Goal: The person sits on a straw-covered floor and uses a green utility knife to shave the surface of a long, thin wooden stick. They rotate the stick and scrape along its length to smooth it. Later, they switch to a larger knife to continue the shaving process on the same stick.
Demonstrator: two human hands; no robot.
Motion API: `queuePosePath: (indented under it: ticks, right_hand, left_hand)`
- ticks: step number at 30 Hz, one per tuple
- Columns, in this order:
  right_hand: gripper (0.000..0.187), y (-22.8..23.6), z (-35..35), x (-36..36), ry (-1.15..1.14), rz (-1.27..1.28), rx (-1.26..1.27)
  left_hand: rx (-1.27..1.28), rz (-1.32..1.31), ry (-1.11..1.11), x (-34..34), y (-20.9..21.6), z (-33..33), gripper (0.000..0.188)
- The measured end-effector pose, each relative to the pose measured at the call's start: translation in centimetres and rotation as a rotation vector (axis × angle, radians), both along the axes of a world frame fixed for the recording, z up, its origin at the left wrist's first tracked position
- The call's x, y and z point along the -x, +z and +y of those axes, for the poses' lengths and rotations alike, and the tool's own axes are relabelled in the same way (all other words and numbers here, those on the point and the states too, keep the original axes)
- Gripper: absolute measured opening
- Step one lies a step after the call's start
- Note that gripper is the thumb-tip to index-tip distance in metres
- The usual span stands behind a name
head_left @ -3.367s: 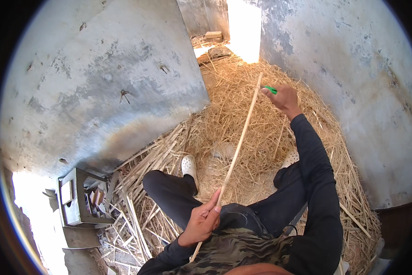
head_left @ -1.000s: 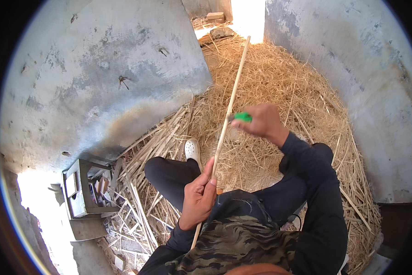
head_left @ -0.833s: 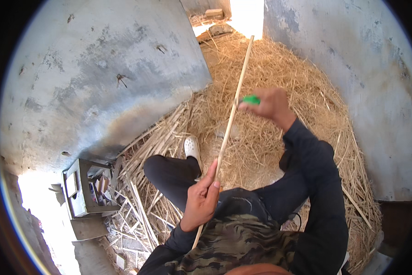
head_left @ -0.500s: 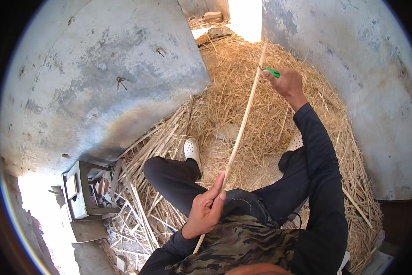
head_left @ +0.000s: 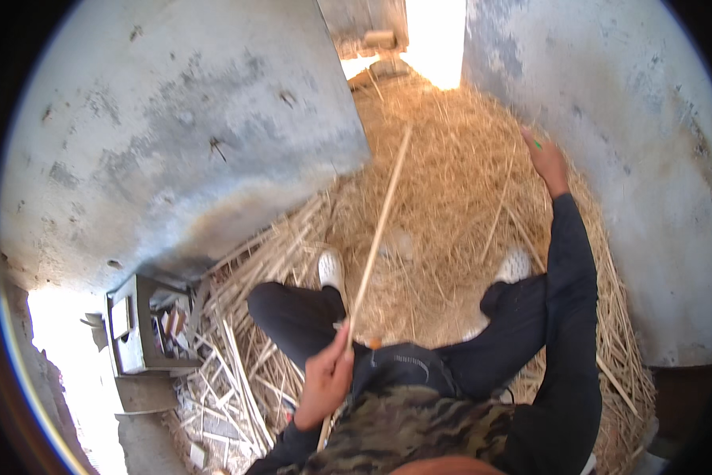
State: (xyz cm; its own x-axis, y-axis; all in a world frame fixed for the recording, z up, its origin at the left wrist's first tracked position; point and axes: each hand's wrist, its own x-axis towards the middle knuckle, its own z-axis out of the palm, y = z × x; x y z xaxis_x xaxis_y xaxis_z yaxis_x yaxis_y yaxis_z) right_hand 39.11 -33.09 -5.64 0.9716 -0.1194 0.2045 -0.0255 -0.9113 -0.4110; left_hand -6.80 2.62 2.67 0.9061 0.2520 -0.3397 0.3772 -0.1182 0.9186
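Observation:
My left hand (head_left: 326,380) is closed around a long, thin strip of pale wood or cane (head_left: 383,210). The strip slants up and away from my lap, its far end above the straw, and its near end passes below my hand along my body. Far out to the right, my right hand (head_left: 549,168) is closed on a small green-handled tool (head_left: 538,145). Only a bit of green shows between the fingers, and the tool's working end is blurred. This hand is well apart from the strip. A small orange spot (head_left: 375,343) shows beside my left hand, too blurred to name.
Straw and shavings (head_left: 451,174) cover the floor between my legs. Long split strips (head_left: 269,245) lie heaped at the left, beside a wooden box (head_left: 146,317) holding odds and ends. Grey walls (head_left: 213,103) rise on both sides. A brick (head_left: 380,38) sits near the bright far opening.
My right hand has moved right, taking the green tool off the strip. My left hand has shifted slightly left and down, and the strip's far end has swung left and lower. The view has tilted slightly.

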Motion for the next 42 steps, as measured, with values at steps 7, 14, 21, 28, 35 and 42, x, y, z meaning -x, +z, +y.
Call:
queuePosePath:
  ticks: [7, 14, 21, 28, 35, 42]
  right_hand:
    - [0.07, 4.5, 14.5, 16.9, 0.894, -0.164, -0.087]
    - [0.072, 5.4, 14.6, 15.1, 0.734, -0.274, -0.169]
    - [0.074, 3.3, 16.5, 15.4, 0.838, -0.215, -0.091]
    - [0.065, 3.4, 17.7, 18.1, 0.943, -0.325, -0.14]
    - [0.068, 3.0, 12.1, 7.7, 0.5, -0.277, -0.115]
    - [0.081, 0.0, -1.3, -0.2, -0.089, -0.177, -0.332]
  left_hand:
    - [0.02, -0.235, -0.138, -5.6, -0.3, -2.3, 0.048]
    - [0.05, -0.254, -0.168, -5.0, 0.9, -3.1, 0.049]
    - [-0.138, -0.294, -0.18, -4.1, 0.5, -2.4, 0.051]
    - [-0.14, -0.303, -0.164, -3.7, 0.4, -1.9, 0.052]
    - [-0.131, -0.346, -0.278, -2.0, 1.1, -3.1, 0.052]
    - [0.037, -0.238, -0.444, 2.2, 1.3, -3.4, 0.047]
